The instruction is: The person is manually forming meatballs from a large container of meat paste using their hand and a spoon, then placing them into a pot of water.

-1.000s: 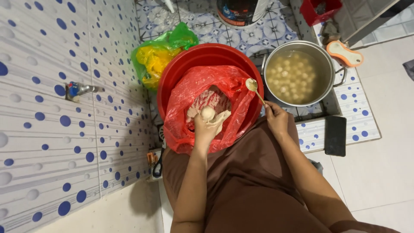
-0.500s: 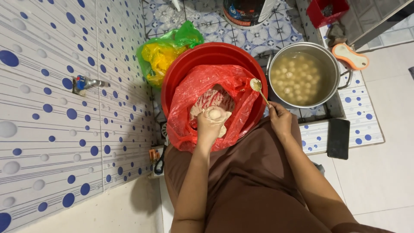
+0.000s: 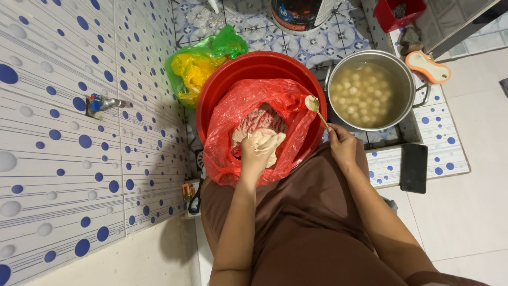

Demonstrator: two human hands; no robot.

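- I crouch over a tiled floor (image 3: 296,47) with a blue flower pattern; at nine o'clock stands a white wall (image 3: 58,159) of ribbed tiles dotted blue and grey, with a small tap (image 3: 103,103) sticking out of it.
- At three o'clock the floor turns to plain pale tiles, past a strip of white tiles with blue dots.
- A flat black slab (image 3: 413,168) lies at four o'clock; an orange and white scrubber (image 3: 428,67) sits at two o'clock, just beside the pot.
- A red box (image 3: 398,11) stands at one o'clock, a dark round container (image 3: 299,13) at twelve.
- A crumpled green and yellow bag (image 3: 203,63) touches the basin at eleven o'clock.
- The red basin (image 3: 233,79) is round, smooth plastic, lined with a thin, glossy red bag (image 3: 238,116) holding a pale paste (image 3: 259,119).
- My left hand (image 3: 257,153) is curled tight around a lump of that paste inside the bag.
- My right hand (image 3: 343,144) pinches a spoon (image 3: 316,108), its bowl raised over the basin's rim.
- The steel pot (image 3: 370,89) at one o'clock holds cloudy broth with pale balls floating.
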